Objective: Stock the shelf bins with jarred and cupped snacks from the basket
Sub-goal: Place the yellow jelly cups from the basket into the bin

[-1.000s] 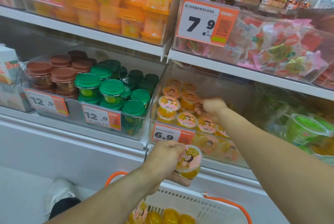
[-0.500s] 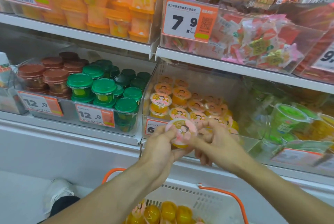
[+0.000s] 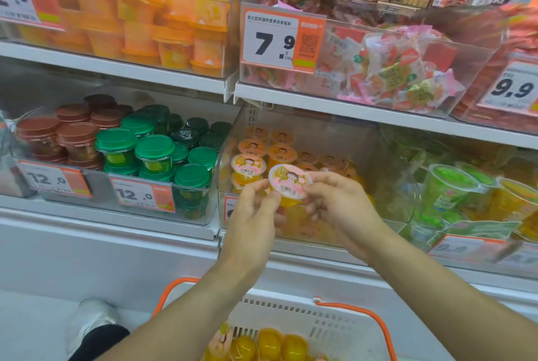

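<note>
Compared with half a second back not much has shifted; both hands are still up at the front edge of the clear shelf bin [image 3: 390, 156] on the lower shelf, still sharing the same cup, though it now sits a touch higher and more to the right hand's side; a second ago the right hand was deep inside that bin and the left held the cup alone, low near the basket.

Largest first: the shelving [image 3: 174, 81] fills the view, 2 tiers of clear bins with orange price tags; the white basket [image 3: 329, 328] with orange handles sits at the bottom edge, with yellow cups in it.

The left hand [image 3: 253, 215] has its fingers curled loosely, fingertips touching the cup's left rim; the right hand [image 3: 337, 203] pinches the right rim between thumb and curled fingers, so the fingers are clamped on the cup, not spread.

The jelly cup [image 3: 288, 181] is just in front of the bin's front wall, over its left half, near the cups already stacked inside [image 3: 249, 165]; its pink sealed lid tilts toward the camera, so the axis from lid to base runs away and down, yellow base pointing at the bin.
</note>
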Available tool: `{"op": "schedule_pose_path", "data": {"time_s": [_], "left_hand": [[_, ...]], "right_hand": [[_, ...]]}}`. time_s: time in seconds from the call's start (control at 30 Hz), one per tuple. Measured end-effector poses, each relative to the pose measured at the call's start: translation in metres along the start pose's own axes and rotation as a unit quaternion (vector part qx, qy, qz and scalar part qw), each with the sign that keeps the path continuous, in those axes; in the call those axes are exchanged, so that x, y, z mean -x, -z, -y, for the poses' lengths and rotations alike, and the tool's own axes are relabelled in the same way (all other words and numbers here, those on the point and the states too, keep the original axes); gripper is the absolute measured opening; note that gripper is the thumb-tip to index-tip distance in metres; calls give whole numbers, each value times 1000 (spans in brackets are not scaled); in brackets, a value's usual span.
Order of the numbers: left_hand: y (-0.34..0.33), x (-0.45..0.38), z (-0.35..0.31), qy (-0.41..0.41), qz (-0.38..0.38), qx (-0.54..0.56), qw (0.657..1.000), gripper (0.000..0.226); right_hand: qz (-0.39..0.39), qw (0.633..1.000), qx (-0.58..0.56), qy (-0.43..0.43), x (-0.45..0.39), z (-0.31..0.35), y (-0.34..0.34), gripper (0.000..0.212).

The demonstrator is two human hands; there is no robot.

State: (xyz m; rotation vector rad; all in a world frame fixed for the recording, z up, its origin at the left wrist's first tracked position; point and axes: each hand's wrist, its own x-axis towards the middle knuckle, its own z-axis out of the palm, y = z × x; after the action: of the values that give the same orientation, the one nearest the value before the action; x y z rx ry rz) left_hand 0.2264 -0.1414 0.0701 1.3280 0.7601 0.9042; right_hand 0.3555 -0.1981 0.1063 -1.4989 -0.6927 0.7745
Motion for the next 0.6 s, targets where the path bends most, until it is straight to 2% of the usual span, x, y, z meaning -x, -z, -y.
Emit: {"op": "schedule_pose_path", "data": {"time_s": [0.17, 0.33, 0.43, 0.6], "left_hand": [[5, -5, 11, 3, -2, -101, 995, 28], [8, -9, 16, 11, -14, -108, 994, 27], [9, -14, 19, 7, -20, -112, 993, 25], [4, -17, 23, 8, -35, -125, 991, 26]], "right_hand": [[-6, 998, 53, -40, -52, 5, 3, 19], [-7, 981, 170, -88, -83, -6, -1, 16], [-16, 978, 183, -98, -91, -11, -2, 9], [-29, 977, 188, -95, -91, -12, -3, 12]]}}
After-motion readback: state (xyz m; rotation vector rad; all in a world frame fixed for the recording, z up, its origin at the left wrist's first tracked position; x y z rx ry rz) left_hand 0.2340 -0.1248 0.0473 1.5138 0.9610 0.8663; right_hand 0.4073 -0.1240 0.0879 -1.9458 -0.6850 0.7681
